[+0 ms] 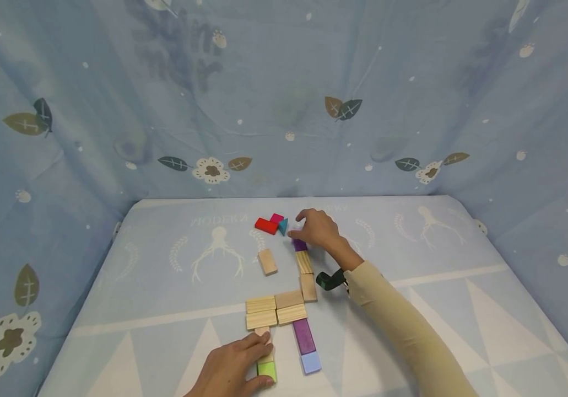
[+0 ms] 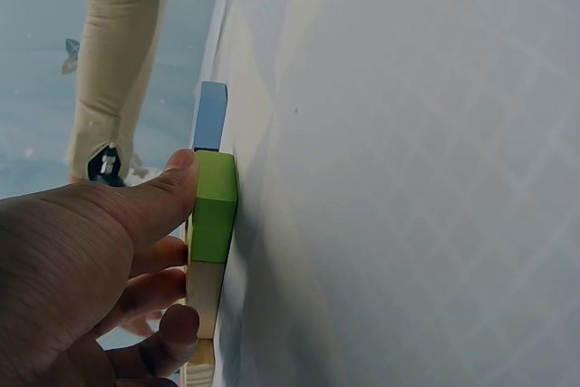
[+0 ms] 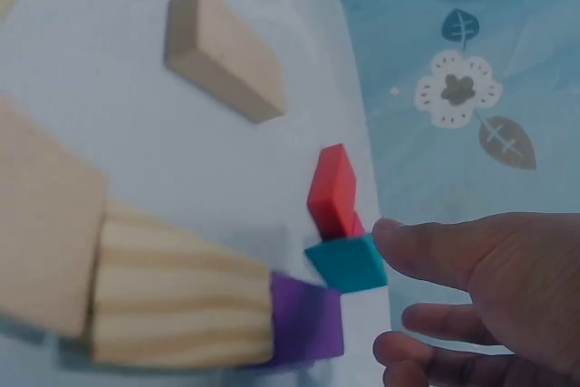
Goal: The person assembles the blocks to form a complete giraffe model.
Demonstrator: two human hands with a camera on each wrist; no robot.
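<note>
Wooden blocks lie end to end and side by side in a flat figure. My left hand is at its near left leg, thumb at the lime green block and fingers along the plain wooden block beyond it. The right hand hovers by the far end of the long column, thumb and fingers apart with nothing between them. Just under it is a dark purple block, set against a striped wooden block. A teal triangular block lies near the right thumb.
A red block and a magenta block lie by the teal one. A loose plain block sits left of the column. The near right leg has a purple block and a light blue block. Patterned cloth hangs behind.
</note>
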